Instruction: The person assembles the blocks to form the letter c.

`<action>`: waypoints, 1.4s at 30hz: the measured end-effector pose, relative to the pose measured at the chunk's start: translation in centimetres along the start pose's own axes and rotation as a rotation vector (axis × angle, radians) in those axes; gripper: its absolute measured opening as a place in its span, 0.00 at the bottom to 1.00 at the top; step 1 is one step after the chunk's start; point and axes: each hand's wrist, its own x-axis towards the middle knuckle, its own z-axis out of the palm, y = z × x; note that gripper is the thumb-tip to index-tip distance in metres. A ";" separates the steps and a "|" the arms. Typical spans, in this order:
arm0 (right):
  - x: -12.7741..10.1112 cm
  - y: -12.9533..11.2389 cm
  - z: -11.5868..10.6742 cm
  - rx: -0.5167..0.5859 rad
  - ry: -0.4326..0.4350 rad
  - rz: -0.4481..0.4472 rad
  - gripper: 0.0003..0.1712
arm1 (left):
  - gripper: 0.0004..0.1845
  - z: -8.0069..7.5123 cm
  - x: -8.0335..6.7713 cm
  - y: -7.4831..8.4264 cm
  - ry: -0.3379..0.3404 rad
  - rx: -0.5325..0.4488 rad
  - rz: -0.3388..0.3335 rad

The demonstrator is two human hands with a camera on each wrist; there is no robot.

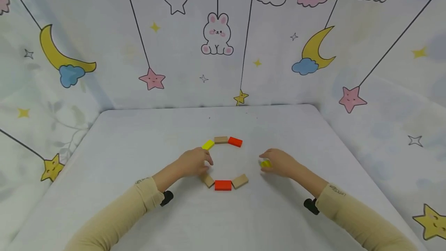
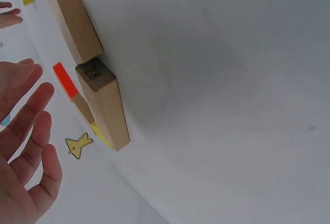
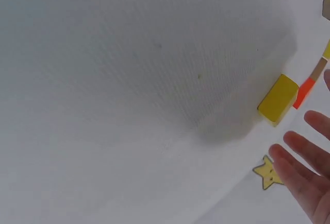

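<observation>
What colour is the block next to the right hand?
Yellow: the block shows best in the right wrist view, near the right hand.

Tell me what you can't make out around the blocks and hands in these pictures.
1. Head view: the right hand covers most of a yellow block, so contact is unclear.
2. Head view: the left hand hides whatever block lies under it.
3. Left wrist view: the top edge cuts off the upper wooden block.
4. Right wrist view: the right edge cuts off the fingers.

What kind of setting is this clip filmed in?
Probably a small tabletop recording booth: a white-covered table walled on three sides by a cartoon-printed backdrop of bunnies, moons and stars, with coloured wooden blocks laid in a ring.
</observation>
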 end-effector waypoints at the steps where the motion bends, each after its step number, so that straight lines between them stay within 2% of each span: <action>1: -0.3 0.1 -0.1 0.004 0.004 0.005 0.23 | 0.08 0.1 -0.6 0.3 0.005 0.005 0.021; 3: -0.8 0.1 -0.2 0.016 0.004 0.023 0.22 | 0.10 0.4 -1.6 1.0 0.020 0.035 0.083; 6: -1.2 0.2 -0.4 0.035 0.008 0.040 0.19 | 0.11 1.1 -2.8 2.1 0.059 0.148 0.202; 8: -1.3 0.2 -0.2 0.051 0.009 0.048 0.17 | 0.13 1.6 -3.5 3.0 0.068 0.224 0.253; 10: -1.3 0.2 0.0 0.053 0.011 0.046 0.16 | 0.16 1.9 -4.1 3.8 0.068 0.291 0.274; 14: -0.6 0.1 0.6 0.038 0.015 0.018 0.14 | 0.21 2.0 -5.0 5.0 0.006 0.327 0.238; 19: 0.4 -0.6 1.2 0.057 0.001 0.011 0.10 | 0.20 2.2 -5.4 5.2 -0.051 0.301 0.216; 23: 0.9 -1.2 1.3 0.067 -0.011 -0.010 0.09 | 0.21 2.4 -5.4 5.0 -0.057 0.264 0.221; 29: 1.0 -2.0 1.3 0.081 0.032 -0.114 0.05 | 0.20 2.6 -5.4 4.8 -0.052 0.238 0.220; 35: 1.2 -2.3 1.4 0.113 0.009 -0.179 0.11 | 0.20 2.9 -5.3 4.7 -0.047 0.228 0.211; 42: 1.6 -2.1 1.6 0.054 -0.001 -0.330 0.12 | 0.21 3.1 -5.5 4.6 -0.037 0.226 0.211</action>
